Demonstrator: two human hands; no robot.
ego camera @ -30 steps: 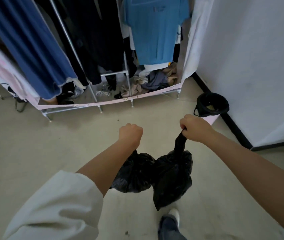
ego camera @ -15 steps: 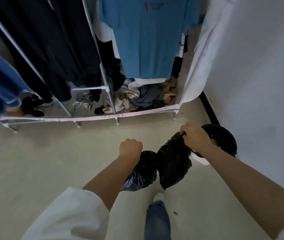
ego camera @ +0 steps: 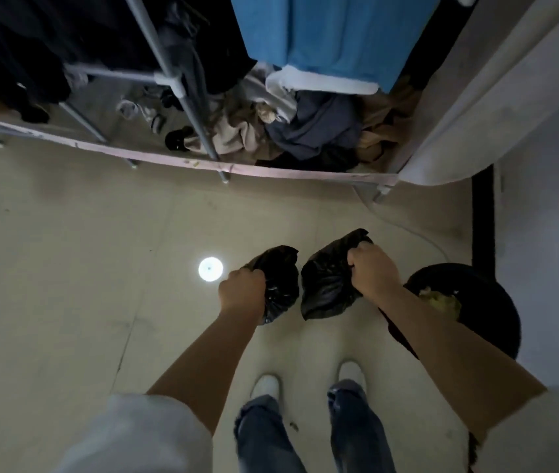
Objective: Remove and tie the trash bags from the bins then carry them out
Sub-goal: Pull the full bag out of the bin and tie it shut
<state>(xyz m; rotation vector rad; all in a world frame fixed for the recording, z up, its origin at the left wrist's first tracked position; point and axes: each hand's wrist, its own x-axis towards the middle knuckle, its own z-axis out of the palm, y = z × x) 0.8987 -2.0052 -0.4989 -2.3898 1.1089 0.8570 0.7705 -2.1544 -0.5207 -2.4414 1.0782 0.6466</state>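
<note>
Dim, soft-focus wide-angle view, bright round glare spot (ego camera: 210, 269) on floor (ego camera: 66, 268)

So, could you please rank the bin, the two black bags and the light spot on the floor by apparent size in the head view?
1. Bin, partly hidden.
2. Right bag and left bag: too alike to rank.
3. Light spot.

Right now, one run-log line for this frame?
left hand: grips black bag | right hand: grips second black bag | bin: lined, trash inside, beside right arm

bin (ego camera: 486, 302): near side behind right forearm | blue garment (ego camera: 332, 35): top cropped
</note>
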